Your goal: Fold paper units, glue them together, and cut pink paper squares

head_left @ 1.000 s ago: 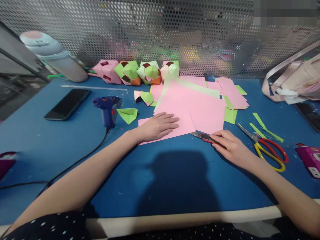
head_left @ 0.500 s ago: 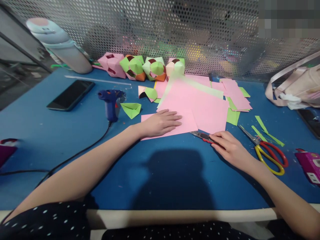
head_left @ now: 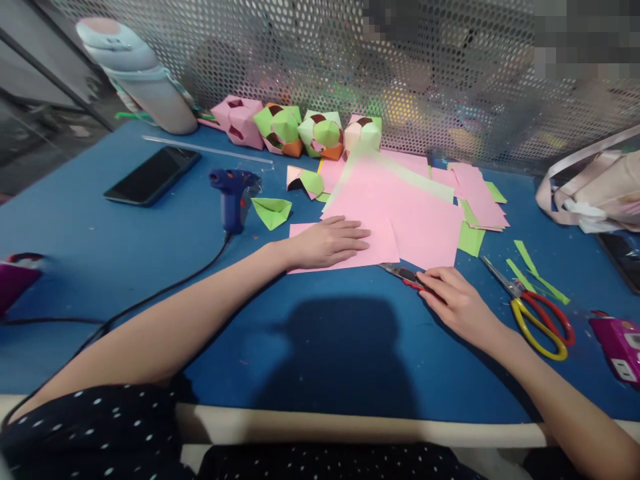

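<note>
My left hand point(head_left: 327, 243) lies flat with its fingers spread on a folded pink sheet point(head_left: 383, 241) near the middle of the blue table. Fingers closed, my right hand point(head_left: 447, 293) grips a dark and red cutter point(head_left: 404, 273) at its handle. The cutter's metal tip points left, at the lower right edge of the folded sheet. Behind this sheet, larger pink sheets point(head_left: 425, 227) lie over a pale green one. Pink and green paper pieces point(head_left: 483, 200) are stacked further right.
A blue glue gun point(head_left: 231, 200), a phone point(head_left: 153, 176) and a green folded piece point(head_left: 273, 212) are on the left. Several paper balls point(head_left: 280, 129) and a bottle point(head_left: 143, 83) stand at the back. Scissors point(head_left: 523, 297) and green strips point(head_left: 530, 265) lie right of my right hand.
The camera view has shifted and tilted slightly. Both hands keep nearly the same places on the sheet and the cutter.
</note>
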The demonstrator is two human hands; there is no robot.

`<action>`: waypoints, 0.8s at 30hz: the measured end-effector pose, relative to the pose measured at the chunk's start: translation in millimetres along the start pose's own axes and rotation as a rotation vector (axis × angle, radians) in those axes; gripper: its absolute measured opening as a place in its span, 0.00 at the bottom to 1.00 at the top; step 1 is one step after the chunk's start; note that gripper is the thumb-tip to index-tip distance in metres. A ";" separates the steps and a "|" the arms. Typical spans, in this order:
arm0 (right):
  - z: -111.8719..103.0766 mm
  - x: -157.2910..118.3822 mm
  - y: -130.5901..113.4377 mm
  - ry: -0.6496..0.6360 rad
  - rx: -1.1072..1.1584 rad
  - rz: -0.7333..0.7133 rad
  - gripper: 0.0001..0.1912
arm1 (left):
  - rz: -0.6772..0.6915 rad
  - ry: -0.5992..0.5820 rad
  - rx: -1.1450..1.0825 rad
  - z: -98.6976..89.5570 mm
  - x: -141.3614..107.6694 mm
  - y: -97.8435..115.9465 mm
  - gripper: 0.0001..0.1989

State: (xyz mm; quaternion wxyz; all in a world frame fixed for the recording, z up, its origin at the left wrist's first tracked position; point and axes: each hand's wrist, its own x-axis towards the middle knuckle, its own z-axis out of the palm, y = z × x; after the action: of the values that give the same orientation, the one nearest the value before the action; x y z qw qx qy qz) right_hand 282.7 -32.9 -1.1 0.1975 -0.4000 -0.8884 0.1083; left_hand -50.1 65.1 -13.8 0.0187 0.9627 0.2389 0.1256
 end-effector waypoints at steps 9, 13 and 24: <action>-1.6 -0.8 -7.8 -0.005 -0.037 0.012 0.18 | -0.009 -0.015 0.014 0.4 -1.4 -0.3 0.19; 2.3 -0.9 -14.1 0.023 -0.110 0.009 0.17 | -0.001 -0.022 0.019 0.2 -1.1 -0.6 0.19; 5.2 1.1 -14.4 0.020 -0.070 -0.001 0.18 | -0.001 -0.016 0.019 -0.5 -0.7 -0.4 0.19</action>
State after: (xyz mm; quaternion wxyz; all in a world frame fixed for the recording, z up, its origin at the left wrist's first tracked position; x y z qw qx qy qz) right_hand 270.2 -41.7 -0.4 0.1922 -0.4073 -0.8898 0.0732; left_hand -51.0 65.2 -13.4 0.0116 0.9636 0.2407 0.1155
